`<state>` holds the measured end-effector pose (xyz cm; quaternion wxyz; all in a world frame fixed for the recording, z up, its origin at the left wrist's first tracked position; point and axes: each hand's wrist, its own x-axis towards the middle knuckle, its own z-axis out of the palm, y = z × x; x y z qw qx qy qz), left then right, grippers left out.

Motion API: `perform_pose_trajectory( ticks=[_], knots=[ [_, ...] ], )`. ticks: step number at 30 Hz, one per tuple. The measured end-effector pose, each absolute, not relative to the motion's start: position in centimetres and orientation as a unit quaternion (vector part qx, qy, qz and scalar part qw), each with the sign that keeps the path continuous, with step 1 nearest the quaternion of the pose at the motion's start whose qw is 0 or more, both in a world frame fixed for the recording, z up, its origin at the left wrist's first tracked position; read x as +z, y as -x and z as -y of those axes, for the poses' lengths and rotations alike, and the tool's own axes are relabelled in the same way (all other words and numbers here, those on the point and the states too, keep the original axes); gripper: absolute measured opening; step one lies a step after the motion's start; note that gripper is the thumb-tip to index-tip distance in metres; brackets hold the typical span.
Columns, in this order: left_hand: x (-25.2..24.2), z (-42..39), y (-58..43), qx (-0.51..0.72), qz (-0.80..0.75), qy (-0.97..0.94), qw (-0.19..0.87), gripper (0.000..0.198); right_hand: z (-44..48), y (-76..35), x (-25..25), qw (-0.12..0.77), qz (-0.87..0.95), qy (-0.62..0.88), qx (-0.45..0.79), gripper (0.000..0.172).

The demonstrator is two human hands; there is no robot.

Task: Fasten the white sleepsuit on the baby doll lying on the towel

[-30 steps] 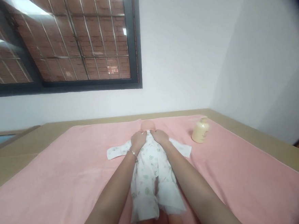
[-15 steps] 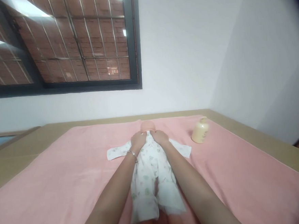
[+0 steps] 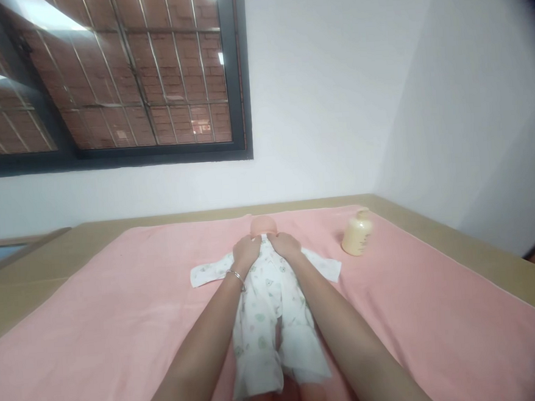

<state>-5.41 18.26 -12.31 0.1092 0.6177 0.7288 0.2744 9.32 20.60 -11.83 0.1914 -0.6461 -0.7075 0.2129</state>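
A doll [image 3: 263, 224] lies on a pink cloth, its head toward the wall and its legs toward me. White clothing [image 3: 259, 323] with a small printed pattern covers its body, both sleeves spread sideways. My left hand [image 3: 247, 251], with a bracelet at the wrist, is closed on the clothing's neckline, left of centre. On the other side of the neckline, my right hand [image 3: 285, 246] is closed on the same clothing. The two hands are close together just below the doll's head. The fingertips are partly hidden.
A pale yellow bottle [image 3: 357, 236] stands on the pink cloth [image 3: 120, 314] to the right of the doll. The tan surface [image 3: 462, 236] shows around the cloth. Behind are a white wall and a barred window [image 3: 149, 80].
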Motion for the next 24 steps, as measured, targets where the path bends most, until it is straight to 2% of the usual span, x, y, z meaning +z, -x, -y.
perform_pose_trajectory(
  ticks=[24],
  knots=[
    [-12.55, -18.32, 5.53, 0.283, -0.714, -0.631, 0.109, 0.044, -20.57, -9.33, -11.78, 0.198, 0.702, 0.646, 0.224, 0.059]
  ],
)
